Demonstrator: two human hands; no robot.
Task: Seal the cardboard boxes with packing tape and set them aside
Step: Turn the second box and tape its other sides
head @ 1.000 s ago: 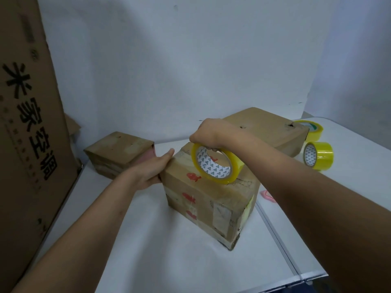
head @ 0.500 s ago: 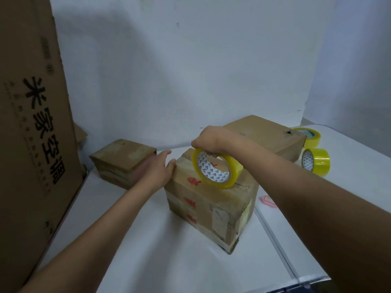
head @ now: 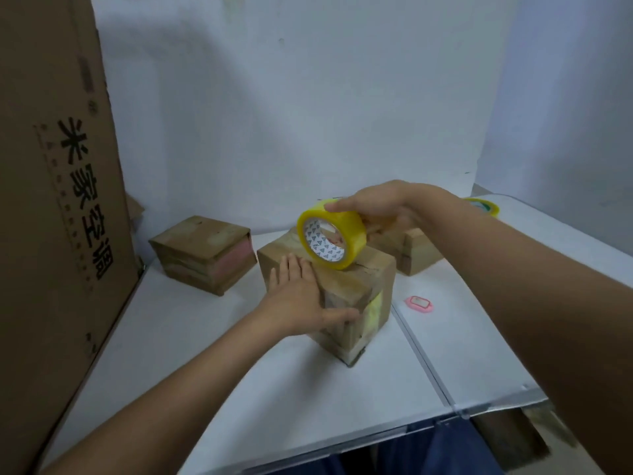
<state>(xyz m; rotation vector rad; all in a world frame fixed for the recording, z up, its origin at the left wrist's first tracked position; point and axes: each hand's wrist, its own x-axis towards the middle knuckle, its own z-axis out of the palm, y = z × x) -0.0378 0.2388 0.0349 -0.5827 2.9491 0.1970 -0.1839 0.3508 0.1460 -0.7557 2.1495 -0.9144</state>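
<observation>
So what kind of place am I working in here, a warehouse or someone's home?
Most likely a small makeshift packing station, not clearly either. White tables stand against a plain wall, with several worn cardboard boxes, a tall printed carton at the left, and a spare tape roll at the back.

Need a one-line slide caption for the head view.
Right hand holds yellow packing tape roll on brown cardboard box; left hand lies flat on the box's near top edge.

head-worn view, angled down, close over table (head: 212, 378)
</observation>
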